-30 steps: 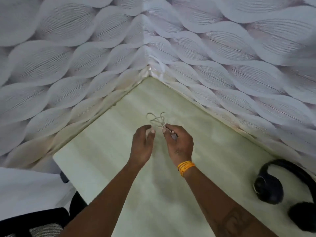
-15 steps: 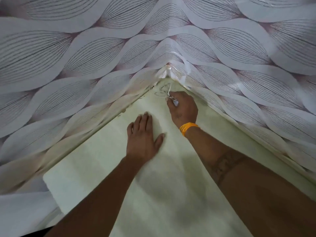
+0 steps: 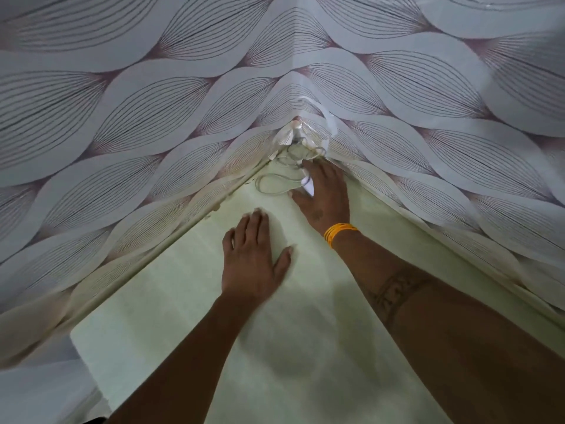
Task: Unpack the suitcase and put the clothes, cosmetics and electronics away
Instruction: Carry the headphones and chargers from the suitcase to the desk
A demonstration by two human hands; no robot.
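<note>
right hand [image 3: 324, 194] on white cable [image 3: 276, 182] – table [image 3: 305, 347] corner | left hand [image 3: 252, 261] flat

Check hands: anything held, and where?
Right hand rests on the white cable at its plug end; grip unclear. Left hand lies flat, empty.

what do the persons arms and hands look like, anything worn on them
Both arms are bare, with no sleeves or gloves in view. The right hand has a small dark mark on its back, orange thread bands round the wrist and a dark patterned tattoo band across the forearm. The left hand wears nothing.
</note>
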